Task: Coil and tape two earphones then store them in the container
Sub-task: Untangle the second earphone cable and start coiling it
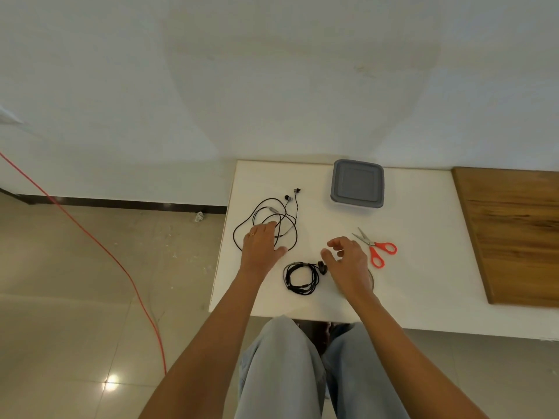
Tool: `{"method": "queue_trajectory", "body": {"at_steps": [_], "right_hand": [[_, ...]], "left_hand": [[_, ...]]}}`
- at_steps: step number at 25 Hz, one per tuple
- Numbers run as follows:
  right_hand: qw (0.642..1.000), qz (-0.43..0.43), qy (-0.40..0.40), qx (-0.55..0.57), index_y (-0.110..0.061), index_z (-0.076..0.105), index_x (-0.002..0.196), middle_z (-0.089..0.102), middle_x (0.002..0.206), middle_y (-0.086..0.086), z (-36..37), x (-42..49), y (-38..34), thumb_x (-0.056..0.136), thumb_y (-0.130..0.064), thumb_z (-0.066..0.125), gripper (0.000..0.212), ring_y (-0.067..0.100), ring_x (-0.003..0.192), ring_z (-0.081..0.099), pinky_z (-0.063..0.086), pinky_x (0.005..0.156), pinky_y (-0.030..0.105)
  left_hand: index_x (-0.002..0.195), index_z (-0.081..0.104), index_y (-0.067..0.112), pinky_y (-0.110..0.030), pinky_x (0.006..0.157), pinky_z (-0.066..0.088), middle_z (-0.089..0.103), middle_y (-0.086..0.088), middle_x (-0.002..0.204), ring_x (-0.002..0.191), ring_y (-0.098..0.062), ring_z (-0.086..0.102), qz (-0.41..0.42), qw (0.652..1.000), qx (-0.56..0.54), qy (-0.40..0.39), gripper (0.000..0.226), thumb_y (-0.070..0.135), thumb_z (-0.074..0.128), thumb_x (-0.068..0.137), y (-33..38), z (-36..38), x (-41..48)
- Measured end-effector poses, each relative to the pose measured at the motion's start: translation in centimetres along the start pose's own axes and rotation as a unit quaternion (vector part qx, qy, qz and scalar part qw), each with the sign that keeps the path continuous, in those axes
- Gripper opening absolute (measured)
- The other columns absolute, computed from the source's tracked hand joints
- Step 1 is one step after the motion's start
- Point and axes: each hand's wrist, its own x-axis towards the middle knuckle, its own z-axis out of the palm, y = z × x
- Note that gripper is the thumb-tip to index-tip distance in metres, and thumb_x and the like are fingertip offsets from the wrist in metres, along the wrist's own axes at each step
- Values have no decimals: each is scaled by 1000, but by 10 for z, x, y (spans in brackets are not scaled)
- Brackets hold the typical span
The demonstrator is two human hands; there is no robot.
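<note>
1. I see my left hand (pixel 260 245) lying flat, palm down, fingers spread wide on the loose earphone (pixel 273 219); its grip is slack and clasps nothing, the fingertips only resting on the thin black cable.
2. That loose earphone sprawls in wide, uneven loops near the bench's (pixel 423 267) left edge, its two small buds pointing toward the far edge.
3. My right hand (pixel 348 261) hovers with fingers curled and parted, the grip unclosed and empty; thumb and forefinger sit just beside the bud of the coiled earphone (pixel 302 278), and I cannot tell whether they touch it.
4. The coiled earphone is a tight, round bundle of black cable near the bench's near edge, between my two hands.
5. A ring of what looks like clear tape (pixel 372 281) peeks out from under my right wrist.
6. The scissors (pixel 376 247), steel blades with glossy red loop handles, lie shut just right of my right hand.
7. The container (pixel 357 183), square with rounded corners and a matte grey lid on, stands near the far edge.
8. The bench is smooth and white; a wood-grain board (pixel 514 231) adjoins its right side.
</note>
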Motion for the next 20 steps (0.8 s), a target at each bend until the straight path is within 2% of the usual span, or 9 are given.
{"method": "queue_trajectory", "body": {"at_steps": [2,6,9,11,13,14,16,18,20], "right_hand": [[1000,0,-4,3,-14,62,107,58,110,3,1,-2,0,89,-19,62,20,16,98,56,45,77,24],[1000,2,-18,24,-14,63,105,60,110,4,0,-2,-3,88,-14,62,17,14,95,57,42,74,18],[996,-39,-31,73,-18,60,111,61,115,2,-6,-2,-14,88,-5,58,26,16,106,58,46,77,14],[989,-104,-47,90,-21,55,123,57,127,-4,-15,-3,-32,89,-3,56,39,10,115,53,44,89,15],[980,-166,-70,85,-23,50,132,53,134,-11,-28,-2,-57,91,-7,57,45,1,121,47,37,99,13],[976,-191,-74,79,-23,51,133,55,132,-12,-37,-2,-71,92,-10,58,44,-4,119,48,34,99,8],[971,-215,-59,83,-22,60,122,67,113,-12,-59,-6,-99,91,-17,61,31,-10,105,55,37,88,1],[972,-206,-34,110,-19,66,102,71,90,-10,-81,-12,-121,89,-15,64,14,-5,89,63,45,77,7],[971,-193,-2,144,-17,69,91,72,81,-3,-100,-22,-138,87,-9,65,9,6,79,67,52,74,18]], "left_hand": [[124,49,8,-32,92,39,59,-9,117,111,-26,52,0,997,75,-18,46,30,64,86,-1,7,7],[107,57,7,-31,82,40,64,-9,103,101,-27,56,10,997,76,-15,19,21,51,95,1,11,4],[107,58,2,-27,75,38,57,-12,101,91,-27,56,13,996,-83,3,18,14,49,97,18,-10,-1],[99,59,7,-24,69,39,58,-3,88,80,-19,55,68,985,-161,14,11,13,51,96,38,-41,-5],[86,57,20,-18,60,37,57,8,72,66,-7,52,121,975,-185,-8,12,17,51,96,59,-76,-12],[80,54,25,-16,57,36,57,9,68,61,-5,51,132,973,-190,-16,18,19,51,96,70,-94,-16],[79,57,26,-14,60,43,63,4,71,62,-7,58,125,964,-234,-16,20,23,50,98,87,-124,-26],[86,64,19,-19,71,55,70,3,81,73,-11,69,95,940,-328,-3,21,22,48,99,98,-147,-35],[86,67,16,-25,75,58,72,0,88,80,-14,72,59,914,-398,43,23,20,48,99,107,-167,-43]]}}
